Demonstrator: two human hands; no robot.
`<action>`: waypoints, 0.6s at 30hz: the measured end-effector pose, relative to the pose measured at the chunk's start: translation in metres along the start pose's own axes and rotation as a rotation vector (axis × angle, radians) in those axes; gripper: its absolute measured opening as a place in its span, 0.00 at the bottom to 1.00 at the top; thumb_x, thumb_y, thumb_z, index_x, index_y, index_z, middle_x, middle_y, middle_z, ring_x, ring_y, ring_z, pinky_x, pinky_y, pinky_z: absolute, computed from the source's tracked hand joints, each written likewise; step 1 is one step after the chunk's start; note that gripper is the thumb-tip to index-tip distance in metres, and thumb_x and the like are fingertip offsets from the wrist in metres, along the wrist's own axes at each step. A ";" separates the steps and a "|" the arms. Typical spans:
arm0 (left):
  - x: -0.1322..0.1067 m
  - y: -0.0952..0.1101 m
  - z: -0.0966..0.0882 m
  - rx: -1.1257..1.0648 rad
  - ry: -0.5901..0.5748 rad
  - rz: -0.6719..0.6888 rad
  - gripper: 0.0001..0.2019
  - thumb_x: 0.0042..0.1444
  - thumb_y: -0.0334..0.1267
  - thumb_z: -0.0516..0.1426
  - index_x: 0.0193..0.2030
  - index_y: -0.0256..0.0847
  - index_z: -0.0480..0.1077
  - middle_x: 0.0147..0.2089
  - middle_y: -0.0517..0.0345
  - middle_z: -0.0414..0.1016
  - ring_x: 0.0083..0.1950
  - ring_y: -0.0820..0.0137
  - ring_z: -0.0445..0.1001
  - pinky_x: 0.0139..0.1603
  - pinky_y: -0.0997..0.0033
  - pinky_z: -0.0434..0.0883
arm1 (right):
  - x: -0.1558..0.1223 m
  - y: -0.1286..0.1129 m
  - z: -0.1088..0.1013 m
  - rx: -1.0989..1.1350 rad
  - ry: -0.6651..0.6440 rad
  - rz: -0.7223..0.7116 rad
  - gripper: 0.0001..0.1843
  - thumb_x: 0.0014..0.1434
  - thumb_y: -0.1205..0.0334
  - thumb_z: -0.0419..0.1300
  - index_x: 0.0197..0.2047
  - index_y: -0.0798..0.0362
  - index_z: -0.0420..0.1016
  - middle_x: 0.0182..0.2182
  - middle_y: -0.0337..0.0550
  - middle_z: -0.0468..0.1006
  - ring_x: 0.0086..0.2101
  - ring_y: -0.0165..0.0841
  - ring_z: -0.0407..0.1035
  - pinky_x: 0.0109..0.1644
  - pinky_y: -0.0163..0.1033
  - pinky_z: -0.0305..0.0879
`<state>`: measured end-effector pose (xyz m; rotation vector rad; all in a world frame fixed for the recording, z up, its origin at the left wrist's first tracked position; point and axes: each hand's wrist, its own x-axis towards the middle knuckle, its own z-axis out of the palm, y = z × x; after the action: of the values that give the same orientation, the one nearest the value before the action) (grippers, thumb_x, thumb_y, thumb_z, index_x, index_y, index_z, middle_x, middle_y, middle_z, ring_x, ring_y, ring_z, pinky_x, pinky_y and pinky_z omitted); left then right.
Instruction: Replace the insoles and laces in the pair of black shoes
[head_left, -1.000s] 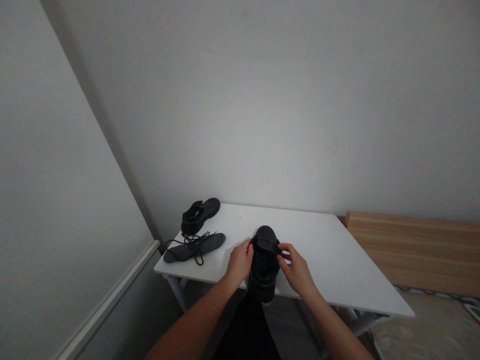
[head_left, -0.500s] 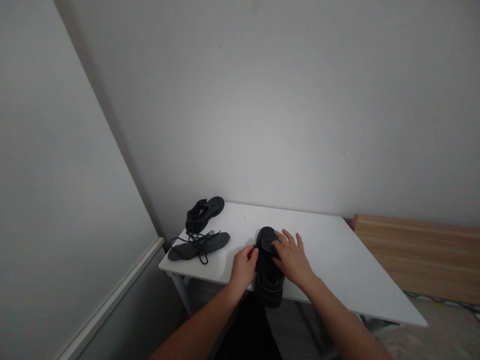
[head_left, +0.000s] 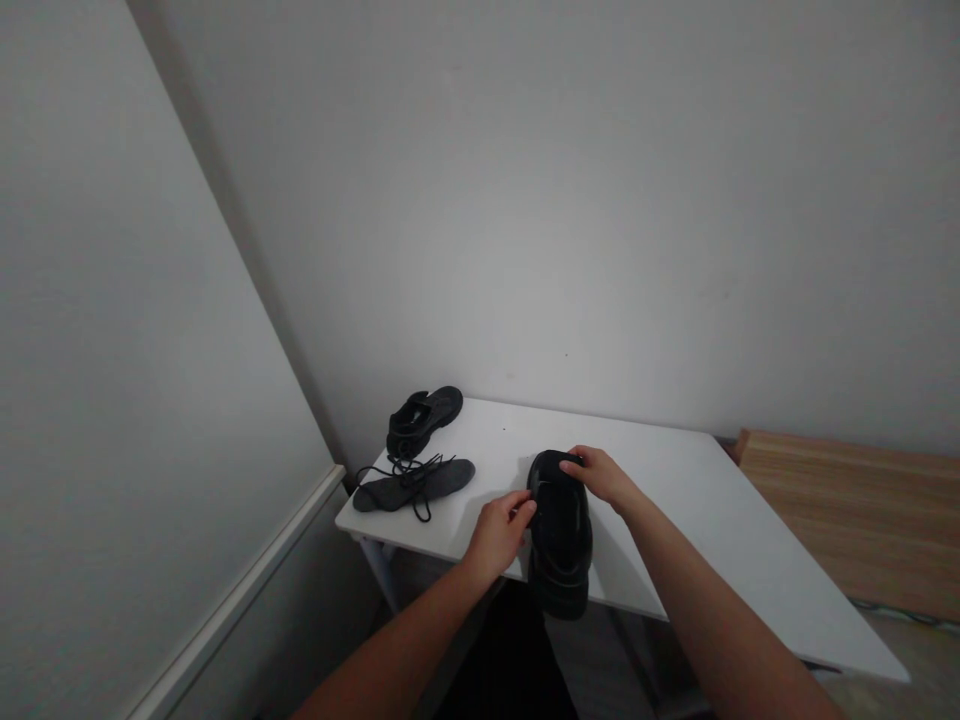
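Note:
A black shoe (head_left: 559,520) is in front of me at the front edge of the table, its heel toward me and its opening facing up. My left hand (head_left: 496,535) is closed, thumb and fingers pinching the left side of the shoe near the eyelets. With my right hand (head_left: 600,475) I grip the tongue at the upper right, thumb over it. To the left, a grey insole (head_left: 454,477) lies on the table with black shoelaces (head_left: 411,480) tangled on top. Behind it rests a second black shoe (head_left: 435,410), with no laces visible in it.
The white table (head_left: 675,500) stands against a grey wall (head_left: 540,200). At the left is a pale panel with a ledge (head_left: 247,590). A wooden board (head_left: 847,500) is beyond the table's right end. My dark-clothed leg (head_left: 510,660) is below the front edge.
My right hand has shifted from the shoe's right side up to its tongue, which now stands lifted back. The opening shows wider. The whole view has moved slightly.

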<state>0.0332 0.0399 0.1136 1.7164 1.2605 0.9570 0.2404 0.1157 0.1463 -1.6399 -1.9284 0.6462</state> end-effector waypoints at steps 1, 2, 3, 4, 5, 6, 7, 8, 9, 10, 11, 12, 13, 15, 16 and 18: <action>0.000 -0.003 -0.008 0.064 -0.001 0.031 0.20 0.58 0.48 0.47 0.51 0.41 0.68 0.44 0.55 0.76 0.41 0.69 0.73 0.40 0.70 0.70 | -0.005 0.000 0.000 0.039 -0.005 -0.007 0.12 0.52 0.54 0.56 0.34 0.54 0.72 0.27 0.41 0.76 0.29 0.33 0.70 0.34 0.37 0.64; 0.000 -0.007 -0.019 0.161 0.015 0.060 0.20 0.58 0.48 0.48 0.52 0.42 0.68 0.47 0.54 0.74 0.45 0.68 0.72 0.46 0.69 0.69 | -0.011 -0.001 0.000 0.091 0.001 -0.008 0.14 0.52 0.53 0.56 0.38 0.54 0.71 0.31 0.43 0.77 0.31 0.33 0.70 0.35 0.38 0.65; 0.001 -0.011 -0.032 0.285 0.046 0.080 0.19 0.57 0.47 0.50 0.52 0.42 0.68 0.50 0.54 0.73 0.48 0.66 0.69 0.50 0.67 0.66 | -0.019 -0.001 0.001 0.148 0.025 -0.003 0.18 0.51 0.52 0.57 0.42 0.53 0.69 0.35 0.44 0.77 0.33 0.34 0.71 0.37 0.39 0.66; 0.002 -0.016 -0.047 0.425 0.080 0.090 0.19 0.57 0.46 0.51 0.52 0.42 0.68 0.52 0.54 0.71 0.52 0.65 0.67 0.54 0.65 0.64 | -0.028 -0.002 0.001 0.200 0.069 0.008 0.21 0.50 0.51 0.58 0.46 0.53 0.67 0.39 0.46 0.76 0.36 0.35 0.71 0.39 0.41 0.66; 0.004 -0.022 -0.062 0.571 0.115 0.084 0.18 0.56 0.44 0.53 0.52 0.42 0.68 0.53 0.53 0.70 0.54 0.63 0.64 0.56 0.63 0.62 | -0.038 -0.003 0.002 0.241 0.133 0.019 0.24 0.49 0.50 0.58 0.48 0.52 0.66 0.43 0.48 0.74 0.38 0.36 0.70 0.42 0.43 0.66; 0.006 -0.027 -0.077 0.705 0.140 0.070 0.18 0.54 0.42 0.54 0.51 0.42 0.68 0.53 0.52 0.69 0.55 0.61 0.62 0.57 0.61 0.60 | -0.048 -0.005 0.004 0.268 0.210 0.026 0.25 0.49 0.49 0.58 0.49 0.52 0.65 0.46 0.49 0.71 0.41 0.38 0.69 0.44 0.45 0.66; 0.009 -0.032 -0.090 0.819 0.143 0.056 0.17 0.52 0.41 0.56 0.49 0.41 0.70 0.53 0.51 0.69 0.55 0.59 0.61 0.57 0.60 0.59 | -0.059 -0.008 0.006 0.277 0.287 0.029 0.25 0.50 0.49 0.58 0.49 0.51 0.64 0.48 0.49 0.70 0.42 0.39 0.69 0.46 0.47 0.65; 0.011 -0.036 -0.101 0.906 0.132 0.038 0.16 0.51 0.41 0.57 0.47 0.40 0.71 0.52 0.50 0.69 0.55 0.58 0.61 0.56 0.59 0.59 | -0.071 -0.013 0.008 0.273 0.351 0.025 0.23 0.52 0.48 0.56 0.48 0.51 0.64 0.48 0.49 0.70 0.43 0.39 0.68 0.48 0.48 0.64; 0.014 -0.040 -0.110 0.966 0.106 0.023 0.14 0.51 0.41 0.57 0.43 0.40 0.72 0.50 0.49 0.70 0.54 0.58 0.62 0.55 0.60 0.60 | -0.082 -0.019 0.010 0.273 0.399 0.019 0.21 0.53 0.49 0.55 0.47 0.51 0.65 0.47 0.48 0.70 0.43 0.39 0.68 0.47 0.48 0.64; 0.016 -0.043 -0.115 1.002 0.076 0.012 0.11 0.51 0.41 0.57 0.40 0.40 0.73 0.47 0.49 0.72 0.53 0.58 0.63 0.53 0.60 0.61 | -0.092 -0.025 0.013 0.278 0.433 0.017 0.19 0.54 0.49 0.54 0.46 0.50 0.65 0.45 0.48 0.70 0.43 0.39 0.67 0.45 0.46 0.65; 0.018 -0.045 -0.118 1.018 0.049 0.003 0.09 0.52 0.41 0.56 0.37 0.41 0.74 0.44 0.50 0.73 0.51 0.58 0.64 0.50 0.62 0.62 | -0.102 -0.032 0.016 0.280 0.454 0.016 0.17 0.55 0.50 0.53 0.45 0.49 0.65 0.44 0.48 0.70 0.43 0.39 0.67 0.42 0.44 0.67; 0.020 -0.046 -0.118 1.023 0.029 -0.004 0.09 0.53 0.40 0.54 0.34 0.42 0.74 0.41 0.50 0.74 0.50 0.59 0.66 0.47 0.63 0.64 | -0.111 -0.039 0.019 0.276 0.471 0.015 0.16 0.56 0.50 0.52 0.45 0.49 0.65 0.44 0.48 0.70 0.43 0.39 0.67 0.37 0.42 0.67; 0.021 -0.047 -0.118 1.021 0.022 -0.012 0.10 0.55 0.40 0.53 0.32 0.42 0.74 0.39 0.51 0.74 0.48 0.60 0.67 0.45 0.64 0.64 | -0.119 -0.044 0.022 0.263 0.488 0.005 0.15 0.57 0.51 0.52 0.45 0.49 0.65 0.43 0.48 0.70 0.43 0.40 0.66 0.33 0.40 0.67; 0.026 -0.045 -0.114 1.018 0.034 -0.034 0.13 0.58 0.40 0.48 0.33 0.42 0.74 0.37 0.52 0.74 0.45 0.62 0.69 0.41 0.65 0.65 | -0.131 -0.053 0.027 0.220 0.527 -0.049 0.14 0.57 0.53 0.51 0.44 0.50 0.66 0.43 0.48 0.70 0.43 0.40 0.66 0.32 0.40 0.67; 0.028 -0.044 -0.113 1.016 0.046 -0.044 0.15 0.59 0.41 0.46 0.34 0.42 0.73 0.38 0.51 0.74 0.44 0.63 0.70 0.41 0.66 0.65 | -0.135 -0.056 0.029 0.196 0.541 -0.086 0.13 0.57 0.53 0.51 0.43 0.50 0.67 0.42 0.48 0.69 0.43 0.40 0.65 0.34 0.41 0.68; 0.034 -0.041 -0.113 1.013 0.066 -0.048 0.15 0.59 0.43 0.46 0.37 0.42 0.73 0.41 0.51 0.73 0.44 0.63 0.70 0.42 0.66 0.65 | -0.142 -0.059 0.032 0.166 0.546 -0.142 0.11 0.58 0.55 0.51 0.41 0.50 0.68 0.42 0.49 0.69 0.44 0.40 0.65 0.40 0.45 0.68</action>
<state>-0.0763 0.0986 0.1268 2.3687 2.0148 0.3143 0.1940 -0.0342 0.1488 -1.3810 -1.5287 0.2538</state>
